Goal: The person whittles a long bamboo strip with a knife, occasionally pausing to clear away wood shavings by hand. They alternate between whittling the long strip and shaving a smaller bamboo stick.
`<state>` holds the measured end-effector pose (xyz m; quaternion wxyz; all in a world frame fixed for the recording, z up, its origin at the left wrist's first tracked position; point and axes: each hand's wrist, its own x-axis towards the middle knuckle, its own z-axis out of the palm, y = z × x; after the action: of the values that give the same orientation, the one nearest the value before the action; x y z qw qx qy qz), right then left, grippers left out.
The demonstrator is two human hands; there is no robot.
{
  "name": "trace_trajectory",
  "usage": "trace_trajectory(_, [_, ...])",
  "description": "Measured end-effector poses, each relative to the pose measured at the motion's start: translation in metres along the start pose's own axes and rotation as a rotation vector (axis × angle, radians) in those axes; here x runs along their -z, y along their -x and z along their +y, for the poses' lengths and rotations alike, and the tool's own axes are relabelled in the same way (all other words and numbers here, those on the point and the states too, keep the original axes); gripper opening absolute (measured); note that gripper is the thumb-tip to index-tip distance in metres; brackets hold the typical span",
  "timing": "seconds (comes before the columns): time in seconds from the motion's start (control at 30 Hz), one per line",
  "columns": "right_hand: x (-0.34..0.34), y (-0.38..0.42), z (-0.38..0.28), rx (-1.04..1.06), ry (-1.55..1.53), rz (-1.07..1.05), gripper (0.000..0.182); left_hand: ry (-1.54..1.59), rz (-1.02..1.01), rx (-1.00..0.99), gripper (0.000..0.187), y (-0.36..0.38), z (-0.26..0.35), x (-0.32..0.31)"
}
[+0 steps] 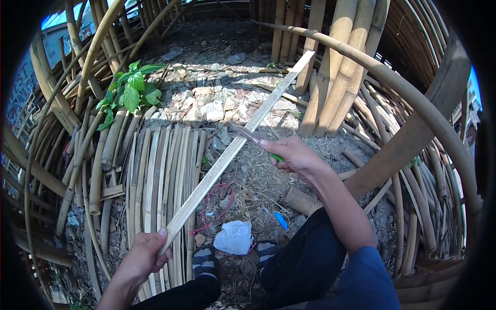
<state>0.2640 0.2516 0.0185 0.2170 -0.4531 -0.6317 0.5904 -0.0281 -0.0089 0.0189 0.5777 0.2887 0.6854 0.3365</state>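
Note:
My left hand (143,258) is closed round the near end of a long, flat bamboo strip (212,176). The strip slants up and away to the right, its far end near the upright poles. In my right hand (293,154) is a knife (248,134) with a green handle, fingers wrapped round the grip. Its blade lies across the strip around the middle, seemingly touching it. A row of split bamboo strips (161,170) lies on the ground to the left, partly beneath my left hand.
Thick bamboo poles (343,72) stand ahead on the right, and a bent pole (387,70) arches across that side. More bamboo (51,150) is piled at left beside a leafy plant (133,85). A white plastic bag (233,237) and a blue scrap (280,220) lie near my feet.

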Motion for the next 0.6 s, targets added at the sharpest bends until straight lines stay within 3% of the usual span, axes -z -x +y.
trace_trajectory(0.6, [0.044, -0.015, 0.004, 0.046, 0.022, 0.271, 0.051, 0.014, -0.035, 0.044, 0.057, 0.004, -0.002, 0.000])
